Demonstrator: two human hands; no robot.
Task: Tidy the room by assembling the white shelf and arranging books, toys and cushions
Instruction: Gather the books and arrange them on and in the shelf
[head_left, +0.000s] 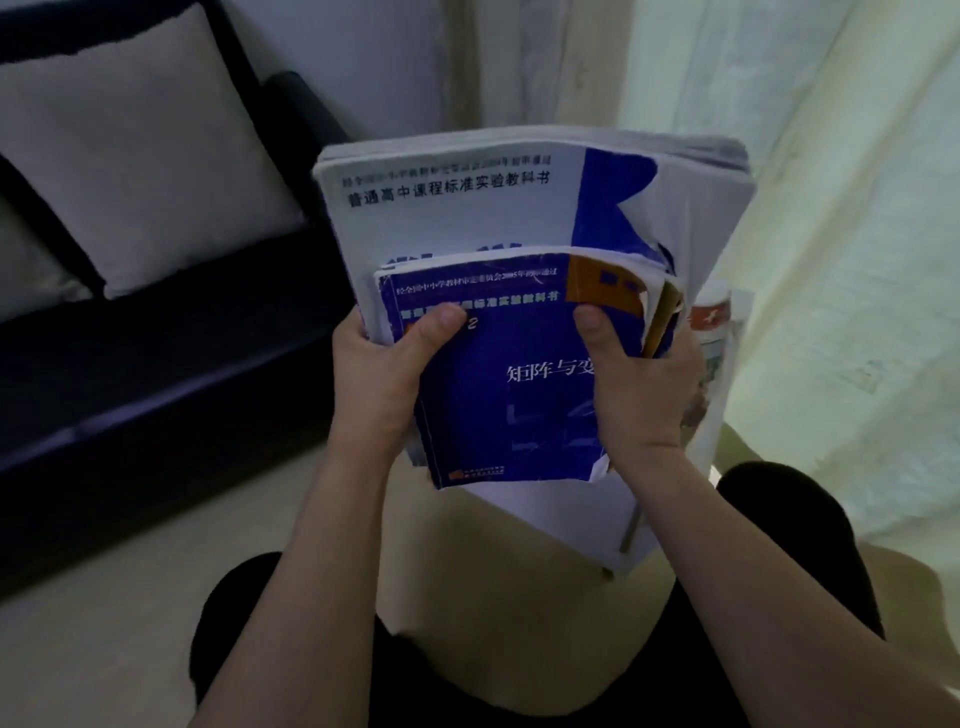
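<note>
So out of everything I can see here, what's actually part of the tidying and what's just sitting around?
Part of the job:
- small blue textbook, on top of the stack
- large white-and-blue textbook behind it
- left hand and right hand, both gripping the stack
- pale cushion on the sofa

Just there:
- dark sofa
- pale curtain
- floor

The large white book (457, 218) is showing the line 普通高中课程标准实验教科书 near its top. The small blue book (498, 395) in front is showing 矩阵与 and a digit 2; its smaller lines are too blurred.
</note>
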